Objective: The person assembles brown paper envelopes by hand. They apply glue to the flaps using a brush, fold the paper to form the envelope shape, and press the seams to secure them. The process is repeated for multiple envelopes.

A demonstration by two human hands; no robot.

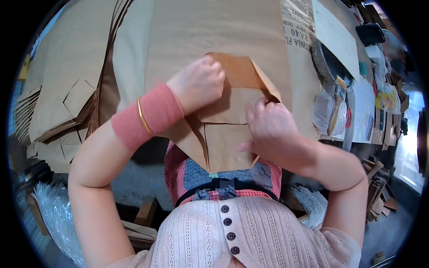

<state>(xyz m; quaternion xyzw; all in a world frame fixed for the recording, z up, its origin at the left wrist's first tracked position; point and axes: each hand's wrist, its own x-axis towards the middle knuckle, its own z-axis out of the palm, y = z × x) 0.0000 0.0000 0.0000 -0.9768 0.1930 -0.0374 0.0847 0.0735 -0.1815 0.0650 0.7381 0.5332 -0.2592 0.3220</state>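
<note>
A brown kraft paper bag (229,145) lies in front of me on a layer of larger brown paper. Its end is spread into a folded, box-like opening, with the inner side of the far flap showing. My left hand (199,85) is closed in a fist at the far left corner of this opening, and the paper's edge runs into it. On the right side of the opening, my right hand (273,123) has its fingers curled at the flap's edge, with the thumb apart over the near panel. A pink wristband (149,115) and a gold bangle circle my left forearm.
Stacked paper bags with folded ends (60,111) fan out at the left. On the right are a brush (337,107), a dark bowl (325,60), a white board (338,38) and red-handled scissors (348,117). Bundles of pale strands (60,219) hang below the table edge.
</note>
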